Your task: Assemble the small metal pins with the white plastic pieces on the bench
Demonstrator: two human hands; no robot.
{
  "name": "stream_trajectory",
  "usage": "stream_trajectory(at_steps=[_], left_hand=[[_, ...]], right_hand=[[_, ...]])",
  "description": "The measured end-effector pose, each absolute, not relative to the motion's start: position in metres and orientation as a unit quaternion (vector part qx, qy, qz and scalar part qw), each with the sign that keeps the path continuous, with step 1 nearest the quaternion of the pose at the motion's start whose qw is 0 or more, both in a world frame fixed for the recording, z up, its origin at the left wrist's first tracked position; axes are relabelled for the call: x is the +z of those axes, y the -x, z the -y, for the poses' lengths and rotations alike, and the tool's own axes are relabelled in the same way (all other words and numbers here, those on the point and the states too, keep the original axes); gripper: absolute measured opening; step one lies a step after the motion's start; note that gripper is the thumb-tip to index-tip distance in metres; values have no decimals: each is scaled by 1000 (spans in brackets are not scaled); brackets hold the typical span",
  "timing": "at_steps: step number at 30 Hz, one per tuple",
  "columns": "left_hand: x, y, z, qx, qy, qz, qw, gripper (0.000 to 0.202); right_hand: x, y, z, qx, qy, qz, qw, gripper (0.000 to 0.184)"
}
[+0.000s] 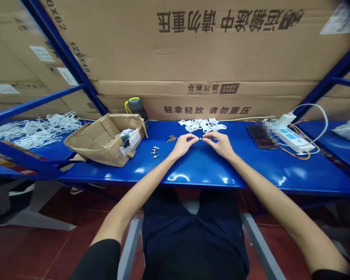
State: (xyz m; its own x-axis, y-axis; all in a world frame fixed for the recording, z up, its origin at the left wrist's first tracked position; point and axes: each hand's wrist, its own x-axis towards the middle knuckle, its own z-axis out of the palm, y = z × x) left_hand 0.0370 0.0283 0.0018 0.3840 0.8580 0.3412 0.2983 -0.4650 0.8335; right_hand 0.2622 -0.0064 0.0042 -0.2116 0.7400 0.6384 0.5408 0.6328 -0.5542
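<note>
My left hand (183, 146) and my right hand (221, 144) meet over the blue shelf, fingertips pinched towards each other. Between them is a small, light-coloured metal fitting (200, 139), too tiny to make out fully. Another small shiny bit shows by the curled fingers of my right hand. Left of my left hand lie several silvery metal fittings (155, 152). Several brass-coloured pins (172, 138) rest just beyond my left wrist. Behind both hands is a loose pile of white plastic pieces with holes (203, 125).
An open cardboard box (93, 146) holding tools and a white packet stands at left, with a dark bottle (138, 109) behind it. White cords (46, 130) lie farther left. At right are a blurred dark object (261, 136) and a power strip (296, 139) with cables. Cardboard backs the shelf.
</note>
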Motion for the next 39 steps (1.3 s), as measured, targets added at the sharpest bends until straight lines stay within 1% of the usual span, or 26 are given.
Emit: stream_trajectory(at_steps=[6,10,14,19,22,26,30,33,39], left_hand=[[2,-38,-27,417,-773,-373,297,20],[0,-38,-27,418,-790,-364,262,22],[-4,-36,-28,413,-807,-348,239,24],[-1,-34,-27,393,-819,-347,231,25],[4,-31,-27,404,-819,-348,212,23],[9,-29,-27,422,-809,-378,159,24],[6,-29,-29,379,-821,-413,109,24],[1,-29,-32,334,-835,-427,89,23],[-2,-27,-31,264,-862,-429,63,25]], right_hand=[[3,-262,5,107,437,775,444,32],[3,-261,6,113,438,771,448,33],[2,-261,7,131,436,779,432,35],[1,-261,7,138,436,782,425,34],[4,-260,9,130,431,788,419,31],[8,-255,15,141,380,833,378,27],[6,-250,19,138,345,875,311,25],[3,-248,18,120,339,892,276,23],[6,-249,19,98,340,903,246,24]])
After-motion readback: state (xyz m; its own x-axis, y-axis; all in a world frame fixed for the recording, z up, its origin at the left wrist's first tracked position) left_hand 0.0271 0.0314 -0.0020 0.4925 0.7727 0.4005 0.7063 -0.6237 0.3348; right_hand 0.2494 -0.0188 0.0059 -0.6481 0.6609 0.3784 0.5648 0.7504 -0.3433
